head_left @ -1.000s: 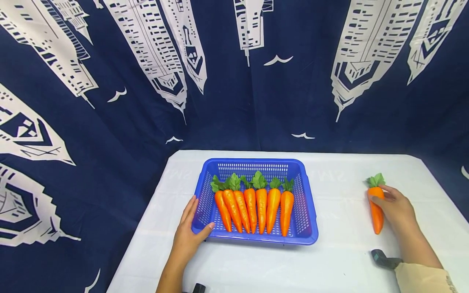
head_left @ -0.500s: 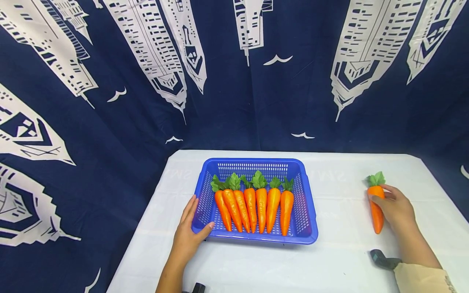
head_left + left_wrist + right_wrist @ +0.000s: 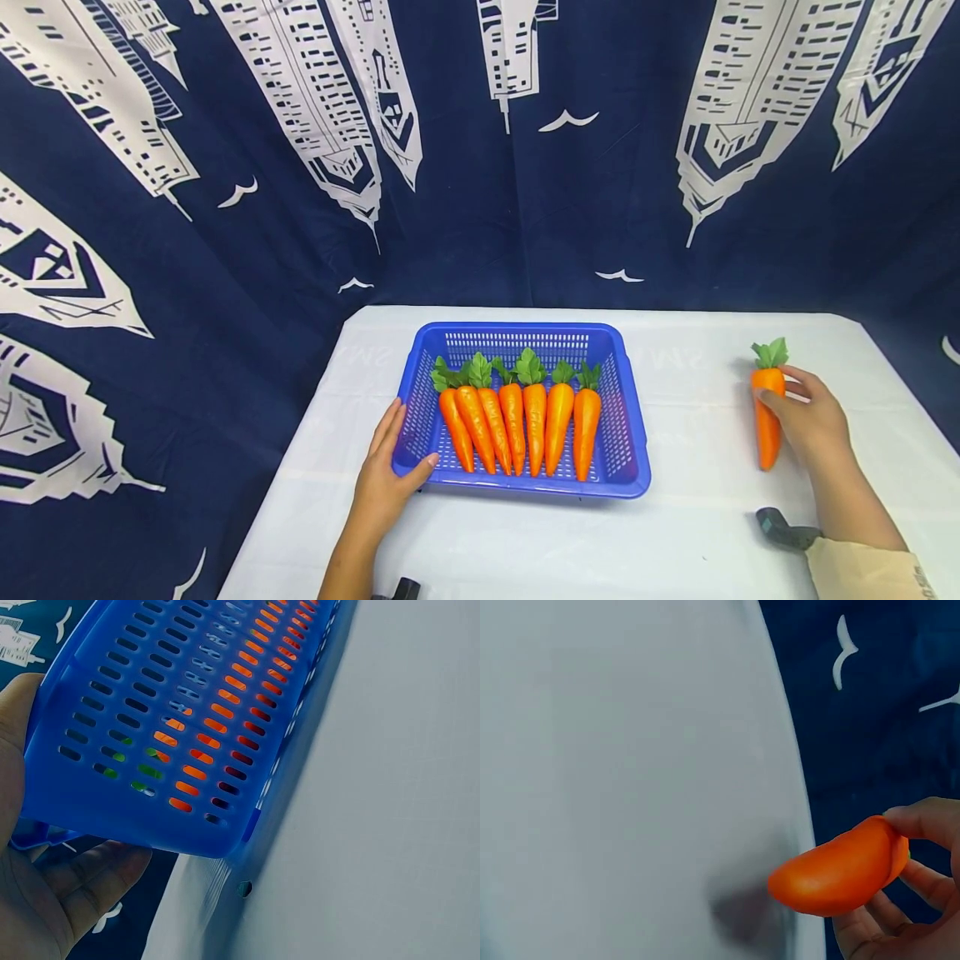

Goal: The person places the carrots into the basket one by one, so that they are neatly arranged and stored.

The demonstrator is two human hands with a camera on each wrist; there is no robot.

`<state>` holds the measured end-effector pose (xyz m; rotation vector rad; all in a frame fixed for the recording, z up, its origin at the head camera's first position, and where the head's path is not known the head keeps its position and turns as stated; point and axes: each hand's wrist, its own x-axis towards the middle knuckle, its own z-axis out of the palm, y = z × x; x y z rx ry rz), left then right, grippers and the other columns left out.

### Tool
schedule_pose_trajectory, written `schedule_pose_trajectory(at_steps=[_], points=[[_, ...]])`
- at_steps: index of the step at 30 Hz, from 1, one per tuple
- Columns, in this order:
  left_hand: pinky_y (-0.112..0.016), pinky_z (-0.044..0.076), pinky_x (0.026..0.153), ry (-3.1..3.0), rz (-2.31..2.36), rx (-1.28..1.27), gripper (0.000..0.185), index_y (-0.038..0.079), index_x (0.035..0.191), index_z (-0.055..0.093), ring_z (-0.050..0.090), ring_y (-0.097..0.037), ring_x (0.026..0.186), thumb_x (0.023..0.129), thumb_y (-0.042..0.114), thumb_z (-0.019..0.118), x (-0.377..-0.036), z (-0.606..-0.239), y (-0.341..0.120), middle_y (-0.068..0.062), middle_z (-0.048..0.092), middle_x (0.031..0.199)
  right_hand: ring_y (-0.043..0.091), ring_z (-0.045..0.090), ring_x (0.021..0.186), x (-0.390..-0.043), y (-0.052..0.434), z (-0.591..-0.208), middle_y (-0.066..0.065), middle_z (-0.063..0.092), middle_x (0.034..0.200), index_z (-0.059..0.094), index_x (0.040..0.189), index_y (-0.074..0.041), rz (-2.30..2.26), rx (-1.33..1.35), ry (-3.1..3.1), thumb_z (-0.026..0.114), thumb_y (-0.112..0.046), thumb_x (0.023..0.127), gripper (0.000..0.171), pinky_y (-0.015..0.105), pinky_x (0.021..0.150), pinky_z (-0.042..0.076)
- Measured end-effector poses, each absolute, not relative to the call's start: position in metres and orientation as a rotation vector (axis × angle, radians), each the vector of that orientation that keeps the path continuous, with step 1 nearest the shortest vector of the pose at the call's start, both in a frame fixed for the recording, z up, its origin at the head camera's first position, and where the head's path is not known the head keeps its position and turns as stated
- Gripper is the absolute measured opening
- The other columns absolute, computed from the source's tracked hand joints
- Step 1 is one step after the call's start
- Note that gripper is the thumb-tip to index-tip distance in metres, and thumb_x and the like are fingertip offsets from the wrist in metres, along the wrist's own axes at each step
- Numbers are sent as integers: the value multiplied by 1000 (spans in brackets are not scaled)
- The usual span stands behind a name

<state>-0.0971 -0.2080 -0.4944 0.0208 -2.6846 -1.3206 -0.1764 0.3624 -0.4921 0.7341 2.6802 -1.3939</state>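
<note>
My right hand [image 3: 819,427] pinches an orange carrot [image 3: 767,437] with green leaves between thumb and fingers, at the right of the table. The right wrist view shows this carrot tip-first, with a shadow on the white surface beside it. A blue plastic basket [image 3: 525,489] stands at the table's middle, and several carrots [image 3: 535,421] lie side by side in it, leaves toward the back. My left hand [image 3: 381,490] holds the basket's front left corner, thumb over the front rim and fingers along the left side. Slots in the basket wall [image 3: 142,709] show orange and green through them.
A white cloth [image 3: 540,550] covers the table. Behind it and to its left hangs a dark blue curtain [image 3: 585,217] printed with white buildings and birds. Black wrist devices [image 3: 783,531] show near both wrists.
My right hand has shifted the carrot slightly toward the back of the table, and the carrot stands a little more upright in the head view. My left hand and the basket have stayed put.
</note>
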Motion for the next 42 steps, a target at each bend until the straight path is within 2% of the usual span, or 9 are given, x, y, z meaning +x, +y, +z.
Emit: schedule_pose_trajectory(at_steps=[11, 21, 27, 35, 42], points=[[-64, 25, 121, -2685, -1334, 27, 91, 25, 160, 30, 24, -31, 156, 85, 35, 81, -97, -494, -208, 12, 20, 169, 52, 36, 141, -178, 340, -460, 26, 23, 164, 15, 162, -10, -1452, 668, 2709, 51, -44, 102, 78, 69, 106, 41], [-64, 24, 121, -2688, -1325, 19, 92, 24, 161, 30, 23, -32, 156, 85, 42, 80, -97, -495, -209, 10, 20, 169, 52, 37, 142, -175, 315, -434, 24, 24, 165, 18, 162, -13, -1518, 558, 2738, 51, -50, 101, 78, 71, 107, 39], [-64, 24, 121, -2686, -1325, 10, 92, 25, 160, 30, 22, -30, 157, 85, 42, 80, -97, -493, -208, 10, 20, 169, 52, 40, 140, -178, 303, -422, 24, 25, 164, 21, 161, -11, -1550, 491, 2754, 51, -48, 102, 76, 71, 107, 39], [-65, 24, 121, -2681, -1321, 14, 91, 27, 160, 29, 23, -30, 157, 86, 31, 81, -98, -493, -208, 7, 21, 170, 51, 47, 135, -186, 284, -407, 26, 31, 161, 26, 157, -6, -1572, 324, 2826, 52, -45, 102, 72, 70, 105, 41], [-64, 24, 121, -2689, -1329, 25, 91, 27, 160, 29, 23, -30, 157, 85, 36, 81, -97, -492, -208, 11, 19, 169, 46, 50, 132, -191, 267, -392, 23, 35, 159, 29, 156, -8, -1628, 281, 2825, 53, -44, 102, 69, 70, 109, 39]])
